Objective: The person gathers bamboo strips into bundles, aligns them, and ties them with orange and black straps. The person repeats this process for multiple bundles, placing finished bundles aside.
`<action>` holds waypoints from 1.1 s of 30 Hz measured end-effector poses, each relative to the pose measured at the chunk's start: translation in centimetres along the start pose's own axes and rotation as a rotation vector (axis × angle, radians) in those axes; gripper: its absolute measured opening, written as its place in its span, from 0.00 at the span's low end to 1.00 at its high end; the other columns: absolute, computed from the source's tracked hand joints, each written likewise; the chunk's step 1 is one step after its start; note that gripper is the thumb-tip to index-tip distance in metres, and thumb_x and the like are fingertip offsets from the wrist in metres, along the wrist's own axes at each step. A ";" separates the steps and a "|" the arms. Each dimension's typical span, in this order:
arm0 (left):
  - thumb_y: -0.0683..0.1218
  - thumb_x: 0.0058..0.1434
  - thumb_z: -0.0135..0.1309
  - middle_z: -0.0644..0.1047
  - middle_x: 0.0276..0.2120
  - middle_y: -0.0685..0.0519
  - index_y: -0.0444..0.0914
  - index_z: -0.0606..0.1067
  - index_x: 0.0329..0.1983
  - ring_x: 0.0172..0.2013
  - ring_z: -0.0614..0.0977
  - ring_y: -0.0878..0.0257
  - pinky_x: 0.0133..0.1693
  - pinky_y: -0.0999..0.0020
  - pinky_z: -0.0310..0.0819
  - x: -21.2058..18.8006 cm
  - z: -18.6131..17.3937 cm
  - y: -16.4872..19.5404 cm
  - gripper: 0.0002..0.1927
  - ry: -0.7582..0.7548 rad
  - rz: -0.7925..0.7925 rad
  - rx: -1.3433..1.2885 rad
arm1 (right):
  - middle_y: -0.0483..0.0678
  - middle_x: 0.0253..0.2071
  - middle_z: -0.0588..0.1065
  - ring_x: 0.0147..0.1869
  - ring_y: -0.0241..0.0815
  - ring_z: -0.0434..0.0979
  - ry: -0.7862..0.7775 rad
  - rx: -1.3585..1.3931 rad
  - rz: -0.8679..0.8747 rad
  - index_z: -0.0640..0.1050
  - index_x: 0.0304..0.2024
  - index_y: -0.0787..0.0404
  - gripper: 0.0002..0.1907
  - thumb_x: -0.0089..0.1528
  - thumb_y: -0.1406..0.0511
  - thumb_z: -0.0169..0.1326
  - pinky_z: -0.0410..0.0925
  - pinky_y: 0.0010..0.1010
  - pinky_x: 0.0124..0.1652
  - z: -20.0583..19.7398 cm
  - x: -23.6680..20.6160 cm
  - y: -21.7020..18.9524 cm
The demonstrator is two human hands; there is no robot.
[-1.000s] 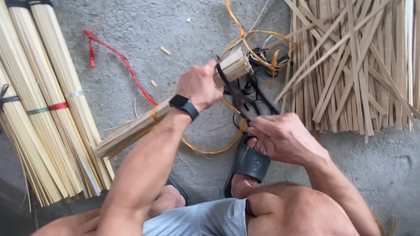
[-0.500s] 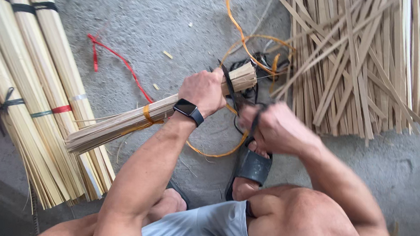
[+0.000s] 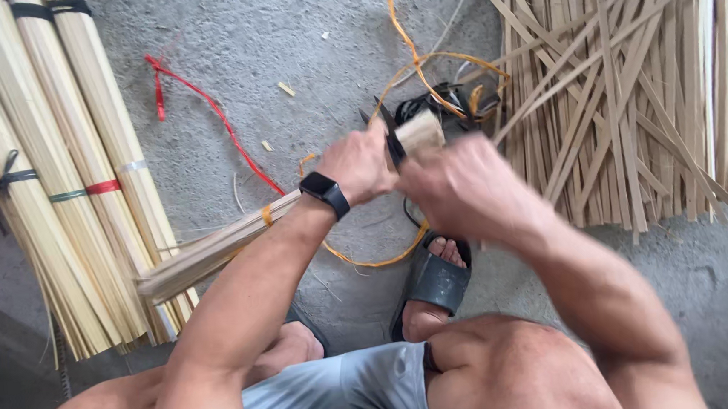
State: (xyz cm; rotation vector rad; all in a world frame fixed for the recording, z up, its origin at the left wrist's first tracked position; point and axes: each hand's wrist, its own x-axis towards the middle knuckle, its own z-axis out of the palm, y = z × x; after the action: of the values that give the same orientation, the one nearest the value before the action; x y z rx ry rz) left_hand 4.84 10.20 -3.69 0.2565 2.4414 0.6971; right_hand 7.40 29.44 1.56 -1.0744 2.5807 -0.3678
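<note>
My left hand, with a black watch on its wrist, grips a bundle of thin bamboo sticks near its upper end. The bundle slants from lower left to upper right, and an orange band circles it by my forearm. My right hand is blurred and closed right beside the left, holding a black strap that wraps around the bundle's cut end. Both hands touch at the bundle.
Tied bundles of pale sticks lie at the left. A loose pile of flat bamboo strips spreads at the right. A red string and an orange strap loop lie on the concrete floor. My sandalled foot rests below the hands.
My right hand has risen from near my foot to the bundle's end and taken the black strap. The bundle has swung to a flatter angle, its far end lower left.
</note>
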 end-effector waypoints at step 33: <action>0.61 0.52 0.72 0.84 0.35 0.50 0.38 0.80 0.45 0.32 0.86 0.61 0.39 0.67 0.83 0.5 -3.4 -5.2 0.28 0.453 -0.073 -0.319 | 0.44 0.25 0.76 0.27 0.34 0.78 0.487 0.887 0.145 0.80 0.34 0.57 0.19 0.72 0.55 0.47 0.71 0.27 0.27 4.8 -9.4 -1.1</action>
State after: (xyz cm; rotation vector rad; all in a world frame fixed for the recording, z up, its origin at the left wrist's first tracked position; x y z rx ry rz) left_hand 2.31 4.48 -4.32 -0.1324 2.6827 1.2022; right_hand 16.26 34.92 -0.64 -0.4949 2.3585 -1.6932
